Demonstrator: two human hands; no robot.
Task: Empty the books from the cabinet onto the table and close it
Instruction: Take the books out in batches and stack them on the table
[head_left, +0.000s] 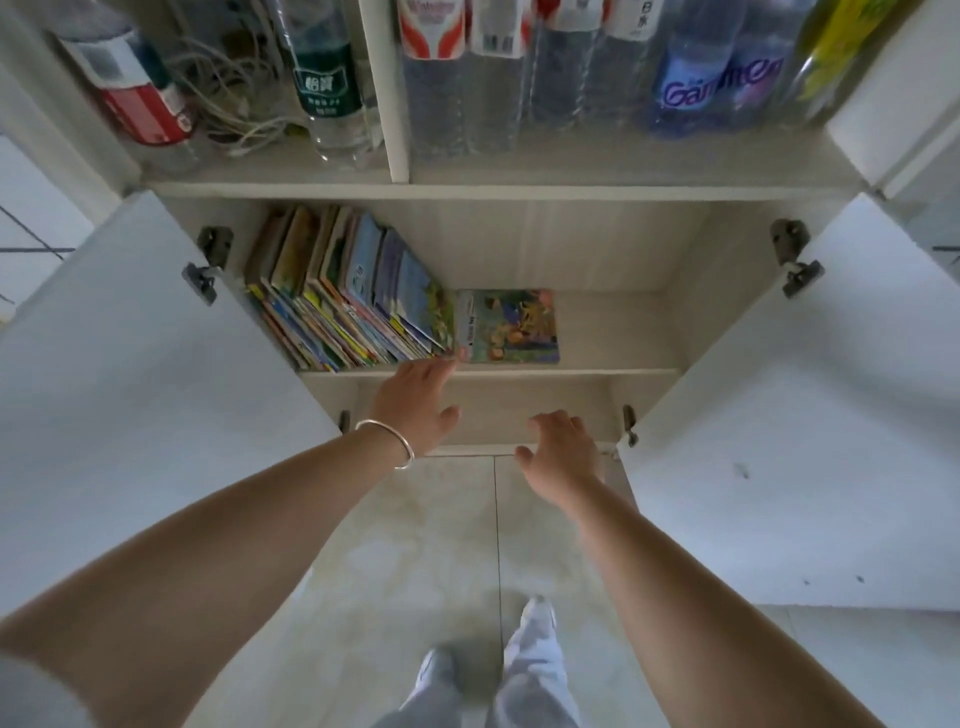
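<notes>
The white cabinet (493, 371) stands open in front of me, both doors swung out. Several colourful picture books (337, 291) lean in a row on the left of its upper shelf. One more book (511, 327) lies flat to their right. My left hand (415, 402), a silver bangle on its wrist, reaches to the shelf's front edge just below the leaning row, fingers extended, holding nothing. My right hand (561, 447) hovers lower, before the lower shelf, fingers loosely spread and empty.
The left door (130, 389) and the right door (805, 415) flank my arms. Above the books, an open shelf holds several plastic bottles (519, 78), a red-and-white can (130, 88) and tangled white cables (228, 98). Tiled floor and my feet (488, 670) lie below.
</notes>
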